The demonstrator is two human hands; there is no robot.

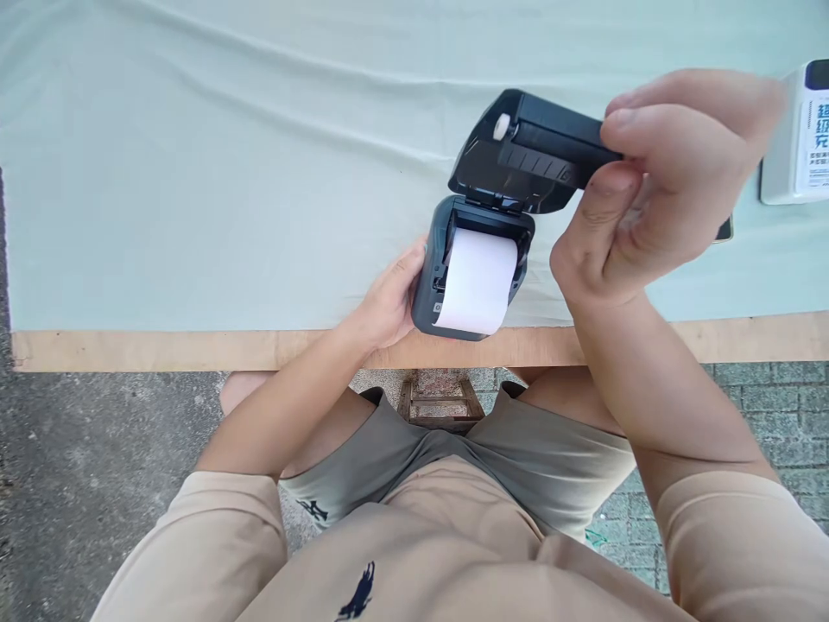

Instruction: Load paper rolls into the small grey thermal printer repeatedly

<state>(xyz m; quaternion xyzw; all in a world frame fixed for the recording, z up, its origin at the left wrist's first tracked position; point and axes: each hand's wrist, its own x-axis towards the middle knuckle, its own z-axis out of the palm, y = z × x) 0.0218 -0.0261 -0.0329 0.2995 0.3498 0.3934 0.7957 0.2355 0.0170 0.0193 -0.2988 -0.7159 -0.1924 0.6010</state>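
a long table [272,216] fills the upper part of the view, covered with a pale blue-green cloth [161,225] that is creased in long folds toward the far side. along the near edge the cloth stops short and leaves a strip of bare wood [148,351]. the table's left edge shows at the side of the view; its right edge is out of sight.

the portable printer [426,285] is at the near edge, its lower end overlapping the wood strip; whether it touches the table i cannot tell. its lid [479,160] stands open on the hinge, and a white paper roll [483,276] sits in the bay, the loose end running down over the front.

the left hand [392,298] is wrapped around the printer's left side. the right hand [667,164] pinches the end of a black bar [557,130] at the lid between thumb and fingers; whether the bar belongs to the lid i cannot tell.

toward the table's right, a white device [782,168] with a printed label lies on the cloth, and a dark corner of something flat shows beside the right wrist. below the near edge, rough grey ground [97,466] lies to the left, greenish paving bricks [777,406] to the right, and a wooden frame [444,410] between the knees.
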